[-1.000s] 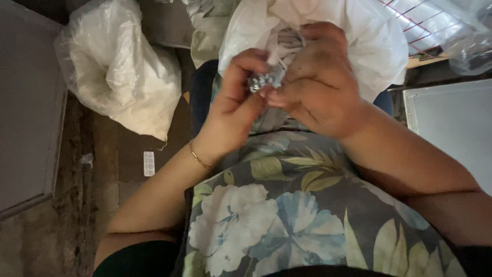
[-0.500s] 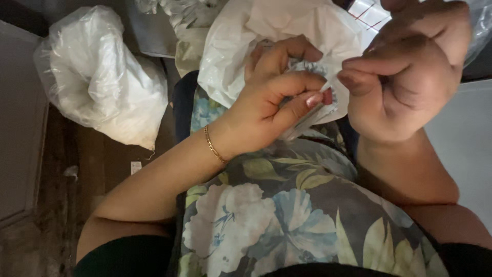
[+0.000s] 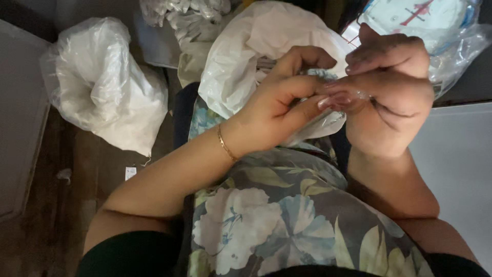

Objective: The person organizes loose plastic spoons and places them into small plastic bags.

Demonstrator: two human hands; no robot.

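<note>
The left hand (image 3: 279,105) is curled, its thumb and fingertips pinched on a small clear, crinkled plastic wrapper (image 3: 348,97) that has something pale inside (too blurred to make out). The right hand (image 3: 392,90) meets it from the other side, fingers bent and closed on the same wrapper, so the two hands touch at the fingertips. The wrapper sits between them, held up over the lap, just in front of a large white, soft plastic bag (image 3: 246,61) that rests on the knees. A thin gold bracelet (image 3: 224,146) circles the left wrist. Below the hands lies a dark floral-print fabric with pale blossoms and green leaves (image 3: 287,220), covering the lap. To the left, on the dark wooden floor (image 3: 61,205), stands a second bulging translucent white plastic sack (image 3: 102,87), well apart from the hands. At the top right, a clear plastic packet with a round white and blue item inside (image 3: 435,25) lies just behind the right hand.
</note>
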